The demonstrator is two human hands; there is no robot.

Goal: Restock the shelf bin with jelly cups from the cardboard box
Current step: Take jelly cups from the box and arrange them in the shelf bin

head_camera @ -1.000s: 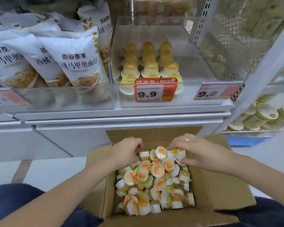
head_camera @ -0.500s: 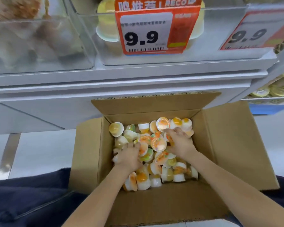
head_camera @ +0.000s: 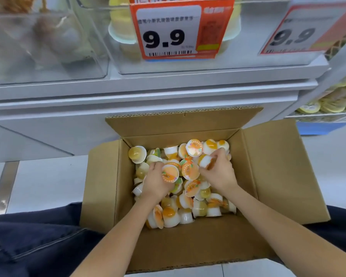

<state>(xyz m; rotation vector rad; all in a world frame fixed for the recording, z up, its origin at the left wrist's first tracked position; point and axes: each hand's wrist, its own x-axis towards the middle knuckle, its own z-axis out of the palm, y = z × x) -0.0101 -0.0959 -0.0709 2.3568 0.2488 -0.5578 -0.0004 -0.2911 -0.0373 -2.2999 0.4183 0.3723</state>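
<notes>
We look down into an open cardboard box on the floor, its flaps folded outward so both hands can reach inside. It holds a loose heap of jelly cups, white tubs with orange and yellow fruit lids, tumbled at every angle.

Our left hand is in the heap at about 9 o'clock from its centre, fingers curled around an orange-lidded cup. Our right hand, at about 2 o'clock, is curled round a white cup. We judge each hand is gathering cups to carry upward.

At 12 o'clock, above the box, sits the clear shelf bin, with a few yellowish cups behind an orange price tag reading 9.9. It looks partly filled, so restocking seems far from done.

The shelf unit is white; the floor is pale tile. Dark trousers show at 7 o'clock.
</notes>
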